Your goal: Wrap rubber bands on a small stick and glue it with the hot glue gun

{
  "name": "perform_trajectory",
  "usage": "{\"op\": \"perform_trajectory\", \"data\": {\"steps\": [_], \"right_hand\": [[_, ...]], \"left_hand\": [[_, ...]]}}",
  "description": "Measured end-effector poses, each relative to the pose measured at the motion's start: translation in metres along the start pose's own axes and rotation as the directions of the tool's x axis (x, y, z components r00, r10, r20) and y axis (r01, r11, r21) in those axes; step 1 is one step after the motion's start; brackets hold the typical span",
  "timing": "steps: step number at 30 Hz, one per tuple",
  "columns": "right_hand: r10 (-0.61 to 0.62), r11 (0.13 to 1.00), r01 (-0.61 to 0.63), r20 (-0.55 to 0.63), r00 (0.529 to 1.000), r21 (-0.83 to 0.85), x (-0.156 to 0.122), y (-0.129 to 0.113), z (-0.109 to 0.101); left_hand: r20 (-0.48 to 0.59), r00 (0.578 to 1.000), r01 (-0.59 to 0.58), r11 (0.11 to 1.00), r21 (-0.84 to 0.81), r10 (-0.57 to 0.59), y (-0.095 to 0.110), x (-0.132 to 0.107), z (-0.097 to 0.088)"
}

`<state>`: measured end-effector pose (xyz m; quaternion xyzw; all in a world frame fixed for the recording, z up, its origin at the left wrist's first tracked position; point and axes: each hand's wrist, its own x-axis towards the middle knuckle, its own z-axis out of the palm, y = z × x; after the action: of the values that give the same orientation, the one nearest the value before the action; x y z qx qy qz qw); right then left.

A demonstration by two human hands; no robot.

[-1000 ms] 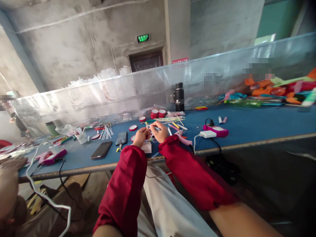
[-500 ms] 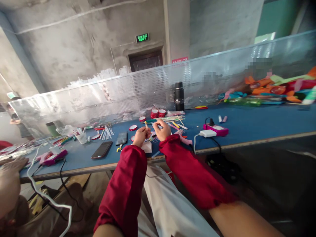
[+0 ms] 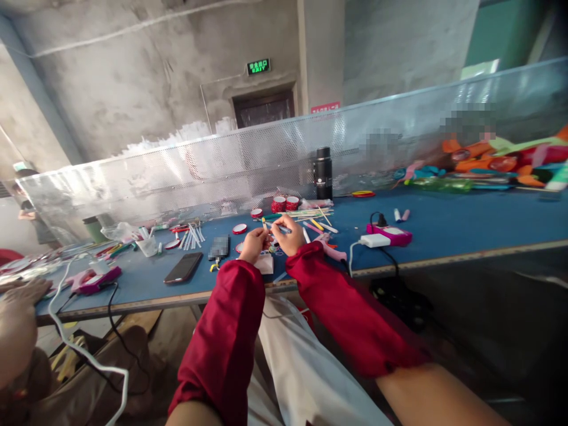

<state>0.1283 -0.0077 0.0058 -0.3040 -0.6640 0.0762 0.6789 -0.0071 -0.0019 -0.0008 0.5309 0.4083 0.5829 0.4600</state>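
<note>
Both my hands are raised just above the blue table (image 3: 444, 228), in red sleeves. My left hand (image 3: 254, 244) is closed around a small yellowish stick (image 3: 264, 223) that pokes up from its fingers. My right hand (image 3: 288, 234) is closed on a thin light-blue stick (image 3: 279, 228), its tip pointing left toward the left hand. The two hands almost touch. Under them lie a white card (image 3: 266, 264) and small colourful bits. A pink glue gun (image 3: 331, 249) rests just right of my right wrist.
A black phone (image 3: 182, 268), red round lids (image 3: 239, 228), red tape rolls (image 3: 284, 204), loose sticks (image 3: 313, 214), a black flask (image 3: 322, 173) and a pink power strip (image 3: 390, 235) with white charger sit on the table. A perforated metal screen (image 3: 222, 171) backs it. Another person's hand (image 3: 24, 291) is at the left.
My right hand moved a little right and back toward the left hand, turning the blue stick. The left hand stayed almost still. The view shifted slightly.
</note>
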Motion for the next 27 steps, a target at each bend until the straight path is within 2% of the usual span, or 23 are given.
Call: {"op": "perform_trajectory", "data": {"steps": [10,16,27], "right_hand": [[-0.027,0.999,0.028,0.039,0.999,-0.036,-0.0006,0.0023,0.0008],[-0.041,0.987,0.028,-0.074,0.996,-0.161,0.0014,0.0089,0.0006],[-0.001,1.000,0.000,-0.032,0.999,-0.019,0.0005,0.0015,0.0000]], "left_hand": [[0.006,1.000,0.010,1.000,-0.008,-0.010,0.0007,-0.0002,0.0008],[0.021,1.000,-0.010,1.000,0.021,0.009,0.0005,0.0001,-0.0015],[0.008,1.000,-0.015,1.000,0.009,0.015,0.0016,-0.0015,-0.0012]]}}
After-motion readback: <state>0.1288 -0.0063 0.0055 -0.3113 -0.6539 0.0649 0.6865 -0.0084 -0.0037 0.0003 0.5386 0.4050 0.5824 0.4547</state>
